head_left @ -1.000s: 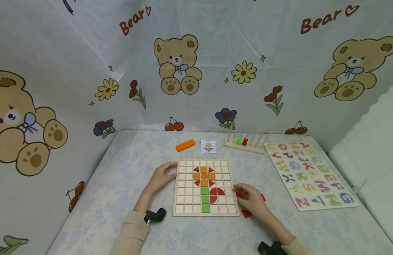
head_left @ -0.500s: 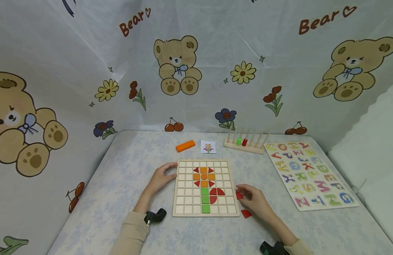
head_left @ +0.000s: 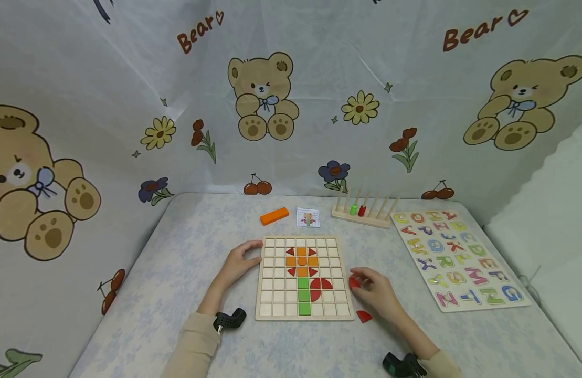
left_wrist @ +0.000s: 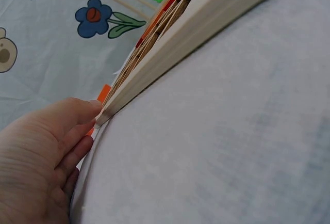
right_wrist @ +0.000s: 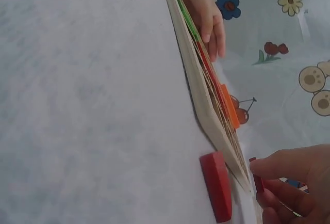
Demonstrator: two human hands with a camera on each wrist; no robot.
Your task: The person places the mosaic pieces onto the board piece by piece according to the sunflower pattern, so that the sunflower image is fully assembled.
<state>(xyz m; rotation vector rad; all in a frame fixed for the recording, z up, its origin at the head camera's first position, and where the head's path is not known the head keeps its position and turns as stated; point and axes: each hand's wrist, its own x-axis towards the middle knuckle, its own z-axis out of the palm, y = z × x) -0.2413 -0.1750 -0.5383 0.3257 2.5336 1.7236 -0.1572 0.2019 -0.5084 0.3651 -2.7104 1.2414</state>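
A square wooden board (head_left: 278, 296) with a grid of cells lies on the table, carrying orange squares, red triangles, green squares (head_left: 304, 295) and red quarter-circles (head_left: 315, 295). At its left edge, my left hand (head_left: 236, 265) touches the rim with thumb and forefinger; the left wrist view has this hand (left_wrist: 44, 152) at the board's corner. Just off the right edge, my right hand (head_left: 378, 294) pinches a red quarter-circle piece (head_left: 354, 283) between thumb and finger, seen edge-on as a red piece (right_wrist: 257, 175) in the right wrist view. Another red quarter-circle (head_left: 364, 316) lies below that hand.
Behind the board are an orange block (head_left: 274, 216), a small pattern card (head_left: 308, 217) and a wooden peg stand (head_left: 361, 216) with green and red beads. An alphabet board (head_left: 461, 262) lies at the right. A bear-print cloth (head_left: 281, 168) hangs behind the table.
My right hand has shifted slightly right, off the board's edge, and its red piece has risen a little. A red bit visible behind that hand earlier no longer shows. My left hand stays put.
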